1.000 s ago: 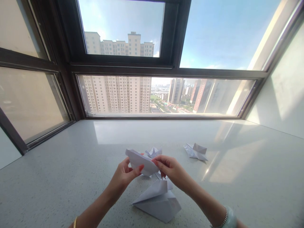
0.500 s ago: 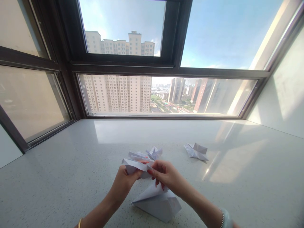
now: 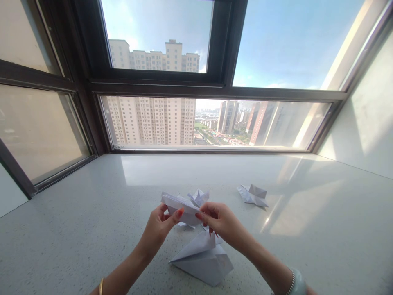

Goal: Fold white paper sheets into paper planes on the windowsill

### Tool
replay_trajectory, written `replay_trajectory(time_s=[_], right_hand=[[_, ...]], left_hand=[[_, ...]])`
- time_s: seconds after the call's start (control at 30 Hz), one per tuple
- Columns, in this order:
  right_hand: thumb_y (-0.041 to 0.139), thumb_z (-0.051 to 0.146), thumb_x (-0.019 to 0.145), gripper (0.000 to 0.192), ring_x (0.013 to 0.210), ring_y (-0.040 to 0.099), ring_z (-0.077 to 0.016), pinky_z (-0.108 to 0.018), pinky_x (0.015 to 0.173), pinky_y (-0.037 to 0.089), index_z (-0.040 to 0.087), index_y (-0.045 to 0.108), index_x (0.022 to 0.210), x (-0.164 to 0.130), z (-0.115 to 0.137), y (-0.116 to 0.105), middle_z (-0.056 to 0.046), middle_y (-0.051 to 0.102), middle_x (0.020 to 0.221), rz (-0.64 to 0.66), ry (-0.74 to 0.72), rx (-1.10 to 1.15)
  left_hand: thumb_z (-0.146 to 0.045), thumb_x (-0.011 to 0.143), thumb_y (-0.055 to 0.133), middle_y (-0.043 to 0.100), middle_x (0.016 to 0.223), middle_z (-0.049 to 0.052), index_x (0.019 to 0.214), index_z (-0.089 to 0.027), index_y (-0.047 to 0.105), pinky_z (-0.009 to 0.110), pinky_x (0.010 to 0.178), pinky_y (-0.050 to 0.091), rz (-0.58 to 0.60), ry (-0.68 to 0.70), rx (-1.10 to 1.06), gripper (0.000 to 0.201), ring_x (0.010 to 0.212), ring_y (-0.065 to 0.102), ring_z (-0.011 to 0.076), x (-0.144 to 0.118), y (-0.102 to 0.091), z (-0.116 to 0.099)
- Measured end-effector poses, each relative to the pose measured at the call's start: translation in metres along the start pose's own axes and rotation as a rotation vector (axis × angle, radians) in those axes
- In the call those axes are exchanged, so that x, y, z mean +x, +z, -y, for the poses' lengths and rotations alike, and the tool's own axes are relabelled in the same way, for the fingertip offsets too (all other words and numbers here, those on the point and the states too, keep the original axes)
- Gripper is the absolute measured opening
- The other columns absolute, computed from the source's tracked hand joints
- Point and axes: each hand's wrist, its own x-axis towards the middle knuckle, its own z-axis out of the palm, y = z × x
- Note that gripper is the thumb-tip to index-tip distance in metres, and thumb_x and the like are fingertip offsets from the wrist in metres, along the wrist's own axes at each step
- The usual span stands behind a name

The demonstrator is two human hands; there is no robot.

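Observation:
Between my two hands is a folded white paper piece [image 3: 181,205], held above the counter. My left hand [image 3: 161,225] pinches its left part, thumb with red nail on the near face and fingers behind. At its right end, my right hand [image 3: 219,219] grips the edge between thumb and fingers. Just beyond it lies a pointed folded paper shape [image 3: 199,197], partly covered by the held piece. Nearer to me, below my right hand, a larger folded paper [image 3: 202,262] rests on the counter, shaped like a paper plane.
Another folded paper shape [image 3: 253,195] lies to the right on the speckled pale counter [image 3: 92,229]. Dark-framed windows [image 3: 215,92] close off the back and left, with tall buildings outside. A white wall [image 3: 368,123] stands at the right.
The held paper has turned, so its near face now shows flatter and its left end sits higher. My left thumb has come up onto the front face. My right hand has shifted slightly right.

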Motion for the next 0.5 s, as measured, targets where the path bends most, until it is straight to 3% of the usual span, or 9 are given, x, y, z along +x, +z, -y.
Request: replay_trajectory(time_s=[0.27, 0.37, 0.43, 0.5], right_hand=[[0.053, 0.039, 0.073, 0.023, 0.041, 0.045, -0.0083, -0.019, 0.038, 0.036, 0.016, 0.053, 0.073, -0.001, -0.007, 0.01, 0.005, 0.048, 0.052, 0.012, 0.001, -0.007], [0.057, 0.037, 0.072, 0.036, 0.05, 0.047, -0.0111, -0.023, 0.047, 0.041, 0.02, 0.049, 0.102, 0.0, -0.012, 0.009, 0.006, 0.048, 0.057, -0.145, -0.104, -0.113], [0.064, 0.039, 0.066, 0.053, 0.066, 0.052, -0.0153, -0.028, 0.059, 0.044, 0.022, 0.044, 0.112, 0.001, -0.014, 0.007, 0.0, 0.055, 0.075, -0.273, -0.165, -0.191], [0.068, 0.042, 0.06, 0.061, 0.083, 0.053, -0.02, -0.031, 0.067, 0.045, 0.022, 0.045, 0.113, 0.004, -0.017, 0.005, -0.007, 0.055, 0.097, -0.29, -0.17, -0.171]], left_hand=[[-0.032, 0.069, 0.061, 0.061, 0.083, 0.001, 0.092, -0.018, 0.049, 0.032, 0.064, 0.054, -0.163, 0.034, -0.006, 0.029, 0.072, 0.061, 0.017, -0.003, 0.01, 0.008], [-0.03, 0.069, 0.061, 0.059, 0.078, -0.003, 0.11, -0.025, 0.037, 0.031, 0.059, 0.055, -0.236, 0.068, -0.022, 0.048, 0.069, 0.061, 0.0154, -0.004, 0.01, 0.006], [-0.028, 0.068, 0.062, 0.059, 0.08, -0.003, 0.125, -0.031, 0.021, 0.032, 0.059, 0.056, -0.266, 0.08, -0.037, 0.07, 0.07, 0.062, 0.016, -0.004, 0.009, 0.003], [-0.027, 0.067, 0.063, 0.06, 0.083, -0.002, 0.131, -0.036, 0.004, 0.034, 0.06, 0.056, -0.26, 0.089, -0.054, 0.087, 0.074, 0.062, 0.0169, -0.003, 0.007, 0.0]])
